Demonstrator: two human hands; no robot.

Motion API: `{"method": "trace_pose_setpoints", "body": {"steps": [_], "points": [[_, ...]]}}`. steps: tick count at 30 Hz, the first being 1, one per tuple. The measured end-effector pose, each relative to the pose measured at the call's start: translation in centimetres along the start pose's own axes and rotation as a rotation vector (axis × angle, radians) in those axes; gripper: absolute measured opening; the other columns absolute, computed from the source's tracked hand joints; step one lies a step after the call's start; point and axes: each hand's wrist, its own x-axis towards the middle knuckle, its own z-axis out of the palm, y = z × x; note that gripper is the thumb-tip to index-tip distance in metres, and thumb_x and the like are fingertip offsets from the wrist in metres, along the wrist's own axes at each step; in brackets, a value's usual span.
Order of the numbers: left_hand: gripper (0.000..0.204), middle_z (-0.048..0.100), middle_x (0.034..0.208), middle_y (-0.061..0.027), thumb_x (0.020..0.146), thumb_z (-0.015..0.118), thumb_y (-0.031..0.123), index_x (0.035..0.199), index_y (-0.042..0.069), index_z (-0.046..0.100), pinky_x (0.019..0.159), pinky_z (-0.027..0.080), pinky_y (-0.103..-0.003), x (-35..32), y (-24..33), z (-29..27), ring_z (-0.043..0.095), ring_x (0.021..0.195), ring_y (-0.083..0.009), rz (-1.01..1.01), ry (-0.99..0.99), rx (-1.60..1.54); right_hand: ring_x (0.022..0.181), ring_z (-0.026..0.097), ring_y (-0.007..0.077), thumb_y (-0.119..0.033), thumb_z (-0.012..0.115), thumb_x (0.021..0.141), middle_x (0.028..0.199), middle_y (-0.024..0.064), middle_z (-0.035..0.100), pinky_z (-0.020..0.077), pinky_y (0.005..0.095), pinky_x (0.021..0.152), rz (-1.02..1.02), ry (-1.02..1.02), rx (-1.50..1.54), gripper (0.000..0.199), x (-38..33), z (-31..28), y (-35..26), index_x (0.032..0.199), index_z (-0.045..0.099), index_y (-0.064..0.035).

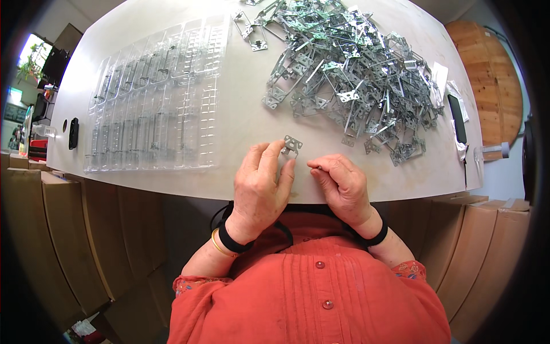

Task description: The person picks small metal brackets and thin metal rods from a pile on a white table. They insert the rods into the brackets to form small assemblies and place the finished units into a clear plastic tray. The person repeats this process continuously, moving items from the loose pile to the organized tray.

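Near the table's front edge, my left hand [259,182] grips a stamped metal bracket [293,144] between thumb and fingers. The bracket's flat plate with holes juts out past the fingertips. Just to its right my right hand [342,184] is closed in a pinch, and a tiny dark bit shows at the fingertips, too small to name. The hands are apart. Beyond them, to the right, lies a big heap of similar metal brackets [349,69]. On the left rests a clear plastic tray [197,114] with metal parts in its slots.
A black phone-like object [457,117] lies by white paper scraps at the table's right edge. A small black object [73,133] sits at the left edge of the table [246,109]. Cardboard boxes [63,241] stand below on both sides. A round wooden board [484,80] leans at the right.
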Motion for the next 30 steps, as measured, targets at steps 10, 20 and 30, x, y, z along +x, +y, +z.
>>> {"method": "trace_pose_setpoints", "body": {"steps": [10,20,30], "points": [[0.062,0.067,0.12,-0.0222,0.084,0.083,0.005,0.142,-0.005,0.061,0.094,0.055,-0.045,-0.4,-0.4,0.0,0.066,0.105,-0.0385,0.14,-0.016,0.16,0.087,0.073,0.0293,0.006,0.076,0.091,0.101,0.0115,0.074,0.0588,0.038,0.074,-0.013,-0.033,-0.016,0.025,-0.2,-0.4,0.1,0.113,0.074,-0.0044],[0.057,0.072,0.116,-0.0154,0.081,0.082,-0.003,0.136,0.0,0.064,0.065,0.055,-0.033,-0.8,1.4,-0.7,0.065,0.067,-0.0189,0.003,-0.15,-0.112,0.083,0.067,0.012,-0.005,0.071,0.106,0.099,0.0053,0.072,0.0546,0.0262,0.075,0.237,0.125,0.315,0.009,-1.7,-0.5,1.0,0.114,0.071,-0.0033],[0.044,0.073,0.11,-0.0151,0.082,0.085,0.005,0.124,0.003,0.071,0.074,0.058,-0.039,-0.3,1.2,-0.9,0.071,0.085,-0.0303,0.102,-0.229,-0.123,0.083,0.065,0.0099,-0.004,0.07,0.107,0.101,0.0046,0.07,0.0536,0.0259,0.075,0.222,0.139,0.363,0.008,-1.2,0.1,0.9,0.114,0.069,-0.0016]]}}
